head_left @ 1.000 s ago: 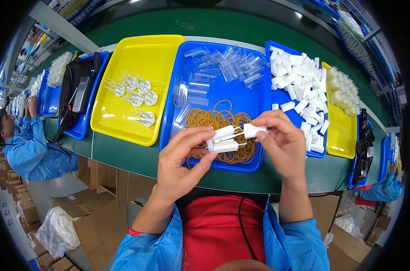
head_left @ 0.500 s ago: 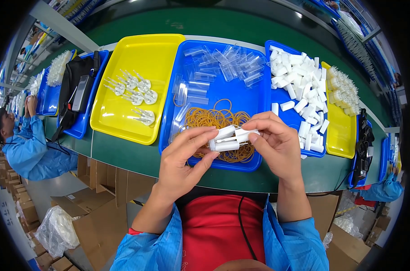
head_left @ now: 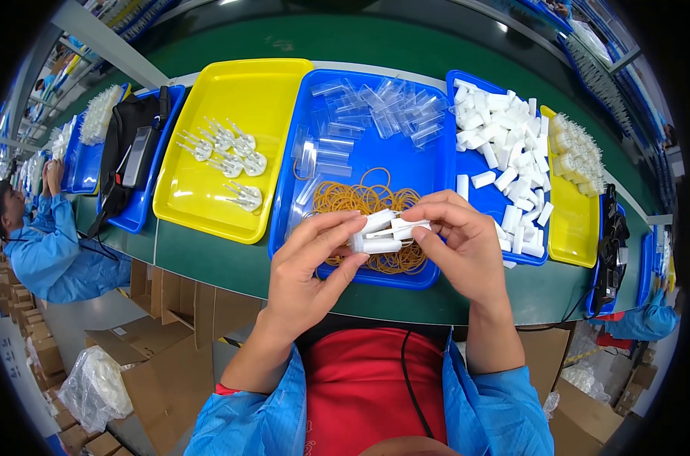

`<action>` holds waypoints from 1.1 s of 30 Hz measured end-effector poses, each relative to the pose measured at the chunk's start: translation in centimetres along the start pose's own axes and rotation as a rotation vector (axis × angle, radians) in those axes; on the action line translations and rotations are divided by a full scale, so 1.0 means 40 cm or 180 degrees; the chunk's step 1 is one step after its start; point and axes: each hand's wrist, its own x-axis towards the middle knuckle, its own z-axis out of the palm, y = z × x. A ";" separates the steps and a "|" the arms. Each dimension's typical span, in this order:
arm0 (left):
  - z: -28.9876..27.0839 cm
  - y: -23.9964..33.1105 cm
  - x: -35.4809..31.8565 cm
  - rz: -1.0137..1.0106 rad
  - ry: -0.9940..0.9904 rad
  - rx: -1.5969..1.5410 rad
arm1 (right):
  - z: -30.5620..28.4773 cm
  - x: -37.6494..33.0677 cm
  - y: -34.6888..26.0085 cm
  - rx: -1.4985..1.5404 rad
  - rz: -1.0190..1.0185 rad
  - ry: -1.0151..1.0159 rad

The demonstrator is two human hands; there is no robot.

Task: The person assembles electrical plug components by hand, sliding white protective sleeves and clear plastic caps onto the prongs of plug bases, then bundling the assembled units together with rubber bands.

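Both hands, left hand and right hand, pinch a light, rigid bundle of white plastic pieces by its ends above the rubber bands, likely slippery.

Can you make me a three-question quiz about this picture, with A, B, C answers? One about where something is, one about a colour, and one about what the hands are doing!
1. Where do the rubber bands lie?
A. in the yellow tray
B. in the middle blue tray
C. on the floor

2. What colour is the tray with the finished white bundles?
A. yellow
B. red
C. green

3. What are the hands doing?
A. resting flat on the table
B. both holding one bunch of small white pieces
C. each holding a different thing

Answers: 1 B, the tan bands sit at the near end of the middle blue tray. 2 A, the bundles rest in the yellow tray. 3 B, the left hand and right hand grip the white pieces together.
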 end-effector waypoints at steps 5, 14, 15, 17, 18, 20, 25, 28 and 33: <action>0.010 0.011 0.002 -0.0190 -0.0173 -0.0065 | 0.014 -0.003 -0.001 0.0238 -0.0044 -0.0045; 0.016 0.001 0.002 -0.0070 -0.0186 0.0124 | 0.069 -0.013 0.005 -0.0339 -0.0224 0.0050; 0.015 -0.001 0.002 0.0001 -0.0193 0.0229 | 0.073 -0.013 0.012 -0.0320 -0.0248 0.0086; 0.021 0.003 0.000 -0.0063 -0.0155 0.0109 | 0.078 -0.013 0.020 -0.0300 -0.0267 0.0119; 0.023 0.005 -0.001 -0.0121 -0.0119 -0.0014 | 0.079 -0.012 0.022 -0.0278 -0.0320 0.0126; 0.023 0.001 -0.002 -0.0060 -0.0096 -0.0020 | 0.081 -0.013 0.018 -0.0260 -0.0371 0.0132; 0.017 -0.008 -0.007 -0.0065 -0.0014 -0.0069 | 0.068 -0.003 -0.014 -0.1166 -0.1002 0.0160; 0.015 -0.013 -0.011 -0.0352 0.0195 -0.0658 | 0.063 -0.002 -0.059 -0.1973 -0.1168 0.0223; 0.020 -0.016 -0.033 -0.0856 0.0014 -0.1900 | 0.055 0.004 -0.033 -0.1219 -0.1014 -0.0395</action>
